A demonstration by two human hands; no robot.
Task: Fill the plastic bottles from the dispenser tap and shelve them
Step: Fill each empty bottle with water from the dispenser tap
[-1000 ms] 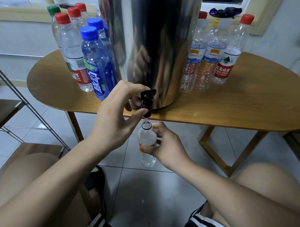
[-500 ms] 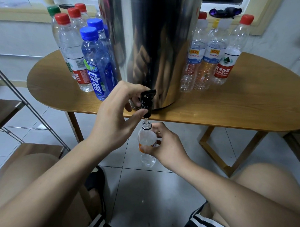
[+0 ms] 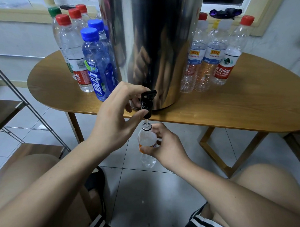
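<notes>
Almost nothing has changed over the last second. The left hand [image 3: 113, 118] keeps its grip clamped on the black tap [image 3: 147, 102] at the foot of the steel dispenser [image 3: 150, 43], thumb under the spout and fingers curled over the top. The right hand [image 3: 166, 147] keeps its grip closed round the uncapped orange-labelled bottle [image 3: 147, 144], held upright in the centre of the frame, just below the edge of the wooden surface [image 3: 233, 109], with its mouth directly under the spout. A thin stream [image 3: 146, 121] runs between spout and neck.

This steadiness suggests filling is in mid-flow; the water level cannot be read through the clear plastic. The bottle hangs over the tiled floor, so a drifting mouth would probably spill.

The blue-capped bottles [image 3: 96, 62] at upper left and the orange-tinted bottles [image 3: 208, 64] at upper right stand capped on the surface, none yet on the rack [image 3: 5, 115] at the left edge.
</notes>
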